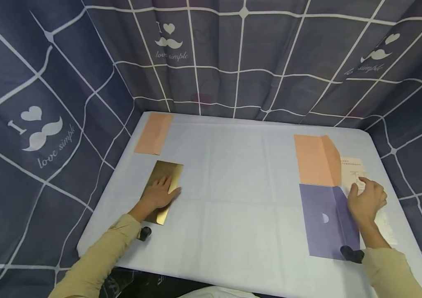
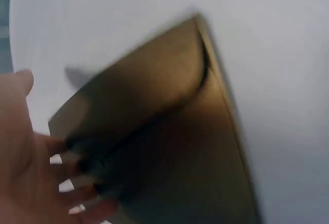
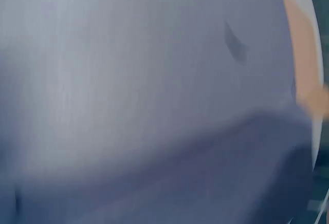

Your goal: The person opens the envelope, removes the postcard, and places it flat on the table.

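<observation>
My left hand point(image 1: 157, 194) lies on a gold envelope point(image 1: 164, 216) at the table's left, fingers and thumb spread over it. In the left wrist view, the fingertips touch the gold envelope point(image 2: 169, 172) beside its rounded flap. At the right, my right hand point(image 1: 368, 200) hovers over cream printed sheets point(image 1: 352, 169), thumb and index finger apart, with nothing visible between them. Just left of it lies a purple envelope point(image 1: 320, 223), its flap unfolded. The right wrist view is blurred and mostly filled by the purple envelope point(image 3: 154, 80).
An orange envelope point(image 1: 315, 159) with its flap unfolded lies beyond the purple one. Another orange envelope point(image 1: 153, 133) is at the far left corner. White cloth covers the table point(image 1: 240, 186), and dark checked curtains point(image 1: 218, 54) hang around it.
</observation>
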`<state>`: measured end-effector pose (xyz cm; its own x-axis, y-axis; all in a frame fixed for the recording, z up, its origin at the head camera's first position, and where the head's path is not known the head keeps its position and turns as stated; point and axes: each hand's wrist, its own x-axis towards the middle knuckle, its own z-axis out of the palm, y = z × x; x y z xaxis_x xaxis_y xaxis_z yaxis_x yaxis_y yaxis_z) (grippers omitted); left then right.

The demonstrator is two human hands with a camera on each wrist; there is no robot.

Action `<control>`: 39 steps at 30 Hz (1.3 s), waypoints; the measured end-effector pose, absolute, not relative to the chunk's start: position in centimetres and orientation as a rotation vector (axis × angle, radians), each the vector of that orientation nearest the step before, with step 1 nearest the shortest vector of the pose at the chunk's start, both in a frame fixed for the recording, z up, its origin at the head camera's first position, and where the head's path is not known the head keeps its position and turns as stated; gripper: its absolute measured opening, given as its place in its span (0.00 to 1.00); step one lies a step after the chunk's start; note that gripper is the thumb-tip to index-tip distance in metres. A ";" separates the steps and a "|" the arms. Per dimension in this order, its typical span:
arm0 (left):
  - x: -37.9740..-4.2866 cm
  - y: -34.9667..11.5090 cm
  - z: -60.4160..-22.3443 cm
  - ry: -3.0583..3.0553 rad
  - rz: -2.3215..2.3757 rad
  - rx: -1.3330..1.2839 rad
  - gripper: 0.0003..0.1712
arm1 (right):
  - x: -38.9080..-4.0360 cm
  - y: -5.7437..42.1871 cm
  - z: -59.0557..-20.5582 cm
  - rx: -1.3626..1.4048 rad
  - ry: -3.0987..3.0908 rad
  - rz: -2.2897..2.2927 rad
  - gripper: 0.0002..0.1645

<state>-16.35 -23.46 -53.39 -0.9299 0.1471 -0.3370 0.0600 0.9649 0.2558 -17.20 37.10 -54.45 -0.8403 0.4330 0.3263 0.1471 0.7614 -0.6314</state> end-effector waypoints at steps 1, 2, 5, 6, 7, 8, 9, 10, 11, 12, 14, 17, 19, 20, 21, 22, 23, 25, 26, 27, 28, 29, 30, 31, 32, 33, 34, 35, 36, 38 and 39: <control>-16.7 -22.1 -53.5 2.777 0.262 0.188 0.46 | -17.3 36.3 -54.2 -0.382 -2.484 0.848 0.21; -17.0 -20.7 -53.6 2.800 0.187 0.226 0.46 | -17.5 35.5 -54.0 -0.320 -2.478 0.854 0.21; -17.9 -16.8 -53.9 2.851 0.005 0.295 0.48 | -17.9 32.4 -53.7 -0.115 -2.500 0.892 0.19; -18.1 -15.4 -53.9 2.855 -0.026 0.291 0.48 | -18.0 31.2 -53.8 -0.043 -2.506 0.902 0.19; -18.4 -14.1 -54.1 2.858 -0.031 0.274 0.49 | -18.0 30.0 -53.9 0.018 -2.513 0.918 0.19; -18.6 -12.8 -54.2 2.862 -0.001 0.248 0.50 | -18.0 28.6 -54.1 0.081 -2.529 0.932 0.18; -18.7 -11.4 -54.4 2.863 0.006 0.214 0.51 | -17.9 27.3 -54.3 0.147 -2.542 0.941 0.18; -18.9 -10.2 -54.6 2.866 0.012 0.179 0.51 | -17.9 25.7 -54.8 0.210 -2.550 0.940 0.17; -19.0 -9.0 -54.7 2.867 -0.011 0.149 0.52 | -17.7 24.1 -55.2 0.273 -2.559 0.943 0.17; -19.1 -7.9 -54.7 2.871 -0.033 0.126 0.52 | -17.5 22.6 -55.6 0.345 -2.564 0.948 0.17; -19.2 -5.6 -54.6 2.879 -0.107 0.125 0.51 | -17.0 19.8 -56.4 0.475 -2.599 0.950 0.17; -19.2 -2.8 -54.1 2.861 -0.178 0.186 0.46 | -16.1 16.5 -57.3 0.631 -2.641 0.948 0.18; -19.3 -1.8 -53.8 2.851 -0.119 0.243 0.41 | -15.6 15.0 -57.8 0.695 -2.670 0.943 0.21; -19.3 -1.6 -53.6 2.846 -0.070 0.273 0.39 | -15.4 14.4 -58.1 0.713 -2.678 0.942 0.22; -19.5 -1.8 -53.5 2.852 -0.011 0.296 0.36 | -15.3 13.8 -58.3 0.718 -2.683 0.944 0.23; -19.8 -2.2 -53.4 2.865 0.042 0.321 0.34 | -15.2 13.3 -58.4 0.718 -2.684 0.948 0.24; -20.1 -2.9 -53.5 2.880 0.096 0.342 0.32 | -15.2 12.8 -58.5 0.713 -2.688 0.954 0.25; -21.0 -4.8 -53.8 2.915 0.166 0.364 0.31 | -15.2 11.9 -58.6 0.703 -2.682 0.973 0.26; -21.3 -5.9 -54.1 2.925 0.177 0.375 0.30 | -15.3 11.3 -58.7 0.704 -2.680 0.974 0.27; -21.6 -7.0 -54.6 2.931 0.174 0.388 0.29 | -15.4 10.8 -58.7 0.710 -2.682 0.970 0.28; -21.8 -8.1 -55.0 2.931 0.151 0.412 0.30 | -15.4 10.3 -58.7 0.720 -2.695 0.961 0.28; -21.9 -9.0 -55.5 2.929 0.148 0.439 0.30 | -15.4 9.8 -58.7 0.736 -2.707 0.942 0.28; -21.8 -9.7 -56.0 2.918 0.151 0.467 0.30 | -15.4 9.4 -58.8 0.750 -2.721 0.915 0.28; -21.7 -10.2 -56.3 2.902 0.153 0.498 0.31 | -15.4 9.1 -58.8 0.765 -2.738 0.879 0.29; -21.6 -10.5 -56.6 2.885 0.169 0.524 0.32 | -15.4 8.8 -58.9 0.780 -2.754 0.829 0.29; -21.5 -10.6 -56.8 2.873 0.196 0.546 0.33 | -15.4 8.6 -59.0 0.789 -2.764 0.784 0.29; -21.3 -10.5 -57.0 2.869 0.220 0.565 0.33 | -15.4 8.5 -59.0 0.796 -2.768 0.742 0.28; -21.1 -10.3 -57.0 2.866 0.245 0.575 0.34 | -15.5 8.4 -59.1 0.802 -2.766 0.695 0.28; -21.0 -10.0 -57.1 2.863 0.248 0.578 0.35 | -15.5 8.4 -59.1 0.803 -2.764 0.648 0.27; -20.5 -9.5 -57.3 2.867 0.236 0.578 0.36 | -15.5 8.5 -59.1 0.813 -2.751 0.584 0.25; -20.3 -9.3 -57.5 2.875 0.218 0.577 0.36 | -15.4 8.6 -59.1 0.818 -2.748 0.556 0.24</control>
